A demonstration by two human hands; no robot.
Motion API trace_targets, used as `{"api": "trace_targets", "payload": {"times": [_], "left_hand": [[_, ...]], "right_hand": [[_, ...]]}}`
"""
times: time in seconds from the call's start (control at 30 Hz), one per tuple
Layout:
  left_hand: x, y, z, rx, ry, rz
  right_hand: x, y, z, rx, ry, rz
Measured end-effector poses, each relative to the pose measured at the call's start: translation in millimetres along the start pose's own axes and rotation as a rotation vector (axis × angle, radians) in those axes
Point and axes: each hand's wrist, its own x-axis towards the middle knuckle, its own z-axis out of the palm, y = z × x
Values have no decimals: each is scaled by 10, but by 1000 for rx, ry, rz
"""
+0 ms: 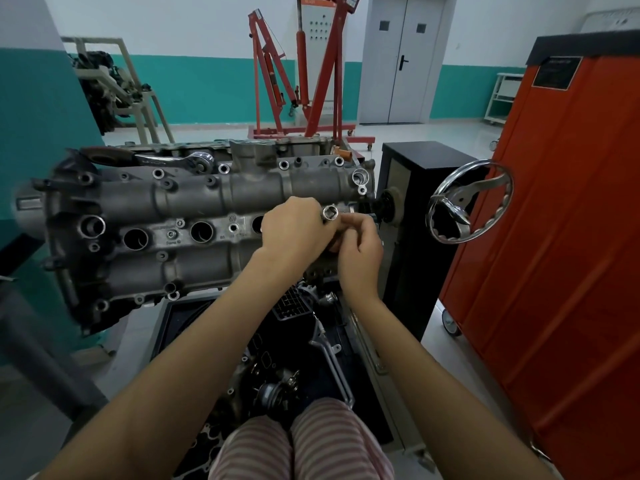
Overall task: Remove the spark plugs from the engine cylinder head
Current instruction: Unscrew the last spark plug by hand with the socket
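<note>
Careful: your left hand (298, 226) is closed round the socket (329, 213) at frame centre, your right hand (360, 247) pinching beside it (plug unseen). Tilt it and it may drop into the cylinder head (194, 202) wells.

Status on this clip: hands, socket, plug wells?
Left hand grips socket; right hand pinches beside it. Ratchet idle atop cylinder head. Three wells visible, open.

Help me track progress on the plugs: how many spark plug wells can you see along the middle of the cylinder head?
3. One well toward the left, one mid-head, and one partly covered by the left hand. A fourth may lie hidden under both hands, where the socket is held.
</note>
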Motion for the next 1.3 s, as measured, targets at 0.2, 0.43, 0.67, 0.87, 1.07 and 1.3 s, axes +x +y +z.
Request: {"api": "trace_targets", "payload": {"times": [0.2,0.43,0.67,0.87,1.07,1.3], "left_hand": [[-90,53,-59,-56,-6,-13],[-214,111,-360,-119,111,17],[-297,193,-679,-102,187,47],[-434,188,-795,-72,182,75],[-529,174,-874,-129,217,50],[-477,84,-731,-148,157,28]], "right_hand": [[154,-129,-95,57,-113,310],[233,-349,11,313,-294,628],[301,-606,58,622,-344,843],[411,-704,143,763,-285,968],[400,-652,238,646,-394,989],[286,-514,280,575,-347,853]]}}
